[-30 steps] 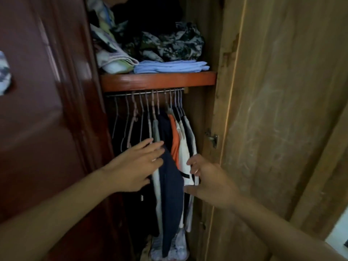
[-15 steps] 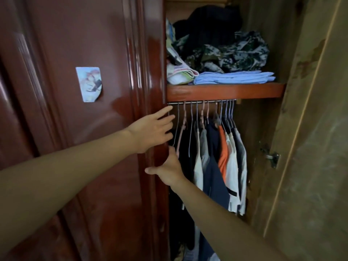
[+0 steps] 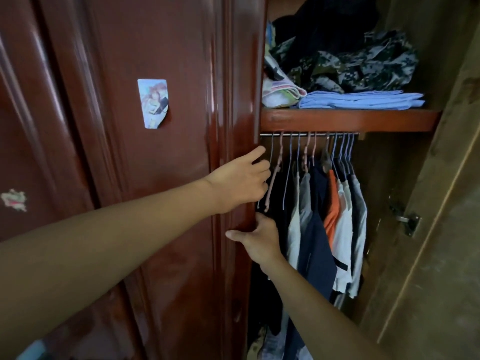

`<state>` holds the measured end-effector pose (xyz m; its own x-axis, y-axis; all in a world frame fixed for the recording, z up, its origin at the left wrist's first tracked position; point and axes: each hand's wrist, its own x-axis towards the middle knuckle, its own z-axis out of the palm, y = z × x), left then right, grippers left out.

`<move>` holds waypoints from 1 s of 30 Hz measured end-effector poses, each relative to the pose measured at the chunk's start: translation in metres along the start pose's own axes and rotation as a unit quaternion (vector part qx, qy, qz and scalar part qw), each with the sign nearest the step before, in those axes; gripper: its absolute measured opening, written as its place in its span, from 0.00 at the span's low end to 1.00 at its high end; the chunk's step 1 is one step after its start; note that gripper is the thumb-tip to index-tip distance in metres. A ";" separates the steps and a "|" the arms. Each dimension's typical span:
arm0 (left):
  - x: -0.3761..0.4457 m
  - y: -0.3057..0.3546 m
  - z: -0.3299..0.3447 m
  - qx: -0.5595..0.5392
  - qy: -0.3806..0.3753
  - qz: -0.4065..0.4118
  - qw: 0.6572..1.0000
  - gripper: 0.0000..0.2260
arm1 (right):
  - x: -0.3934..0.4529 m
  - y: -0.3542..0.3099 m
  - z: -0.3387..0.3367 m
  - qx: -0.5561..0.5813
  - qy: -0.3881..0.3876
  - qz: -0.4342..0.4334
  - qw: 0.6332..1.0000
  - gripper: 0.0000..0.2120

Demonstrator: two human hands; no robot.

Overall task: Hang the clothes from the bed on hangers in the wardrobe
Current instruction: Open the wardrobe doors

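Observation:
The wardrobe stands with its right door (image 3: 441,242) swung open. A metal rail (image 3: 319,134) under the shelf (image 3: 350,120) carries several hangers. Those at the left end, among them a pink hanger (image 3: 275,168), are bare. To their right hang shirts (image 3: 315,229) in grey, navy, orange and white. My left hand (image 3: 240,181) reaches past the closed door's edge, its fingers curled right at the pink hanger; a grip is not visible. My right hand (image 3: 259,239) is lower. Its thumb lies on the front of the door edge and its fingers are hidden behind it. No clothes from the bed are in view.
The closed dark red door (image 3: 155,203) with a sticker (image 3: 153,103) fills the left. Folded blue cloth (image 3: 363,100) and a camouflage garment (image 3: 363,66) lie on the shelf. A metal latch (image 3: 410,222) sticks out from the open door. More cloth lies on the wardrobe floor (image 3: 270,344).
My view has swung left and moved closer. Both hands left the hanging shirts and went to the rail's left end: the left one up by the bare hangers, the right onto the door edge.

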<state>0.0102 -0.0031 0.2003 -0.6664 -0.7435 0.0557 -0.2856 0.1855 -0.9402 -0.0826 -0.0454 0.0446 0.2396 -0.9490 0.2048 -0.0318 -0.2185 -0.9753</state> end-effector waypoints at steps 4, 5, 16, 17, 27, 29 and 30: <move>-0.029 0.014 -0.024 -0.008 0.045 -0.005 0.999 0.17 | -0.035 0.001 0.002 -0.011 -0.014 -0.011 1.000 0.16; -0.037 0.018 -0.030 -0.008 0.054 -0.009 0.998 0.18 | -0.044 -0.001 0.003 -0.011 -0.021 -0.015 1.000 0.16; -0.149 0.037 -0.079 -0.025 0.065 -0.043 0.997 0.09 | -0.113 -0.047 0.024 -0.073 -0.266 -0.051 0.960 0.22; -0.161 0.039 -0.084 -0.029 0.061 -0.048 0.997 0.08 | -0.118 -0.052 0.028 -0.086 -0.295 -0.063 0.950 0.24; -0.254 0.046 -0.130 -0.052 -0.065 -0.100 0.991 0.14 | -0.171 -0.076 0.102 -0.183 -0.345 -0.154 0.908 0.31; -0.268 0.039 -0.143 -0.074 -0.145 -0.120 0.979 0.06 | -0.181 -0.071 0.124 -0.176 -0.342 -0.143 0.912 0.33; -0.275 0.035 -0.147 -0.080 -0.184 -0.130 0.971 0.02 | -0.188 -0.068 0.135 -0.161 -0.345 -0.136 0.915 0.34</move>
<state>0.0821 0.3024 0.2017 -0.2740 -0.9526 0.1323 -0.5339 0.0363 -0.8448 0.0056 0.1785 0.0611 0.8327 -0.5047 0.2276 -0.1378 -0.5872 -0.7976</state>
